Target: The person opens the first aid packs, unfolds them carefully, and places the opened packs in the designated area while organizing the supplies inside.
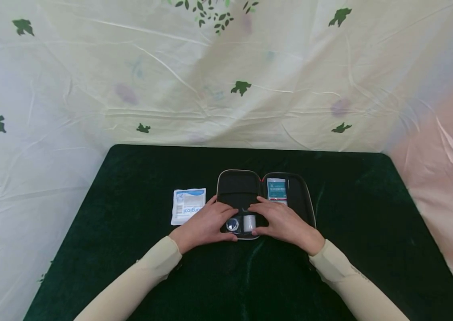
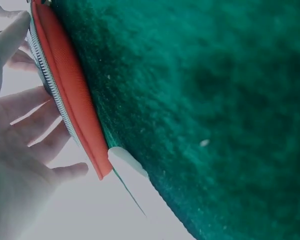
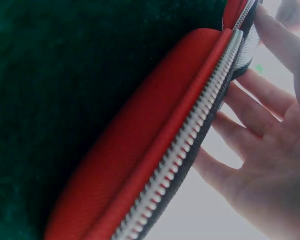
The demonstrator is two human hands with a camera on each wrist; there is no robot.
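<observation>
A zip case (image 1: 239, 182) lies unfolded on the table, black inside and, in both wrist views, red outside with a pale zipper. In its left half, toward the near edge, sit a silver round item (image 1: 232, 224) and a small white roll (image 1: 249, 223). My left hand (image 1: 206, 224) reaches over the left side, fingers spread, thumb by the near rim. My right hand (image 1: 284, 220) lies across the middle and right half, its thumb tip against the white roll and its fingers spread above. Partly covered by this hand is a teal-and-white packet (image 1: 277, 189).
A white and blue packet with printed lettering (image 1: 188, 206) lies flat left of the case, beside my left hand. Dark green velvety cloth covers the table (image 1: 162, 169). Pale curtains (image 1: 194, 89) with green leaf shapes hang behind and at both sides.
</observation>
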